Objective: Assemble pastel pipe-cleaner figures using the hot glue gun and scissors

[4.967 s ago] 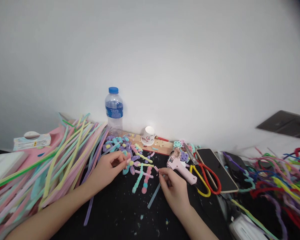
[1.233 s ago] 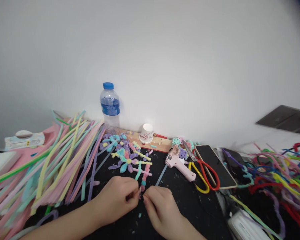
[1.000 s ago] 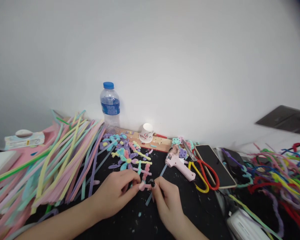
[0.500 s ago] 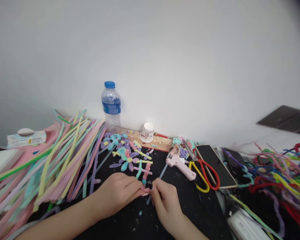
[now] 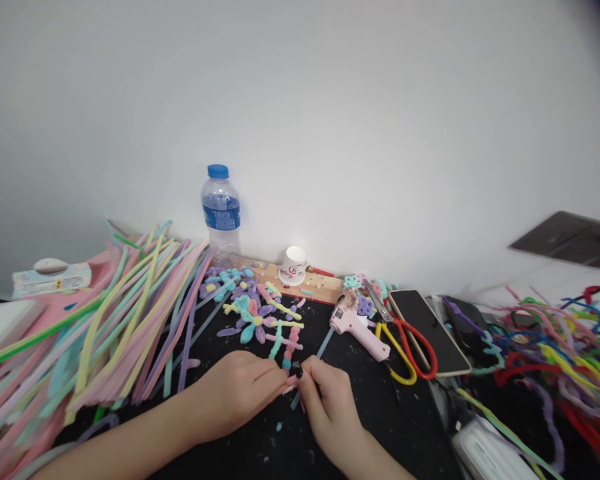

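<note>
My left hand (image 5: 240,388) and my right hand (image 5: 327,400) meet at the middle of the black mat (image 5: 240,450), fingertips pinched together around a small pink fuzzy piece (image 5: 292,381). Its ends are hidden by the fingers. Just beyond the fingertips lie a pink and red bumpy strip (image 5: 291,343) and a mint strip (image 5: 277,340). Fuzzy flowers in purple, blue and yellow (image 5: 257,321) are heaped behind them. To the right of these sits a pink glue gun (image 5: 355,323), and a translucent glue stick (image 5: 325,343) runs toward my right hand.
Pastel pipe cleaners (image 5: 125,333) cover the left. A bottle (image 5: 221,213) and paper cup (image 5: 293,265) stand by the wall. Scissors (image 5: 405,347), a phone (image 5: 430,330), a white power strip (image 5: 490,450) and bright pipe cleaners (image 5: 570,353) lie right.
The whole view has shifted slightly. My left hand's fingertips have moved a little closer to my right hand's, and both hands remain pinched.
</note>
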Demonstrator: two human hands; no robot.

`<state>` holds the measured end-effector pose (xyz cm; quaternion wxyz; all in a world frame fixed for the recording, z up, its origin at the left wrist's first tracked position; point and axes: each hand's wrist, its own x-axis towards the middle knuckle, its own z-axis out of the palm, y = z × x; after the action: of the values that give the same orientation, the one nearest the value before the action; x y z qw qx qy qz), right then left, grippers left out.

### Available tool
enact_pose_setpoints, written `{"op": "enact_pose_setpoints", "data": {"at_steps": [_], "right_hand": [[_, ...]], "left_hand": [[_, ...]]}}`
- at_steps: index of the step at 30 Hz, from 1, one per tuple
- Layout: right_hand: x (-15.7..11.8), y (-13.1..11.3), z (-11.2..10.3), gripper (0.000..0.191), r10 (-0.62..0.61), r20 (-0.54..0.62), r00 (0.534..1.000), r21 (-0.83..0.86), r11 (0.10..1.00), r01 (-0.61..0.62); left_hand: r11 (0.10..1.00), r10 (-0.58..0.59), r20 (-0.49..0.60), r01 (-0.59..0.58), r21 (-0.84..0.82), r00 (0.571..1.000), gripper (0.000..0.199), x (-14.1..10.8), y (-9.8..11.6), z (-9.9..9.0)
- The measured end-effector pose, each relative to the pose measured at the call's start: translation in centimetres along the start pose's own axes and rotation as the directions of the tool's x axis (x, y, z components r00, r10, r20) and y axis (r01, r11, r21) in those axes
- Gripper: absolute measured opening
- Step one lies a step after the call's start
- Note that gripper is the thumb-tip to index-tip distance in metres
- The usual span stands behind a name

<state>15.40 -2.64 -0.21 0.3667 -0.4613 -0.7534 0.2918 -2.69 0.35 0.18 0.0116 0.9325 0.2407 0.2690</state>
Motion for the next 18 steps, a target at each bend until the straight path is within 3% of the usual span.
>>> {"op": "enact_pose_setpoints", "data": {"at_steps": [7, 14, 18], "right_hand": [[0.02, -0.11, -0.19, 0.024, -0.026, -0.035, 0.999, -0.023, 0.999, 0.025], [0.13, -0.22, -0.4, 0.023, -0.044, -0.009, 0.999, -0.027, 0.999, 0.044], [0.21, -0.16, -0.45, 0.02, -0.055, -0.008, 0.998, -0.033, 0.998, 0.055]], "left_hand": [[0.917, -0.237, 0.126, 0.265, -0.298, 0.963, 0.015, -0.21, -0.28, -0.3], [0.872, -0.288, 0.16, 0.327, -0.364, 0.944, 0.018, -0.2, -0.28, -0.31], [0.798, -0.373, 0.196, 0.422, -0.431, 0.907, 0.017, 0.16, -0.04, -0.72]]}}
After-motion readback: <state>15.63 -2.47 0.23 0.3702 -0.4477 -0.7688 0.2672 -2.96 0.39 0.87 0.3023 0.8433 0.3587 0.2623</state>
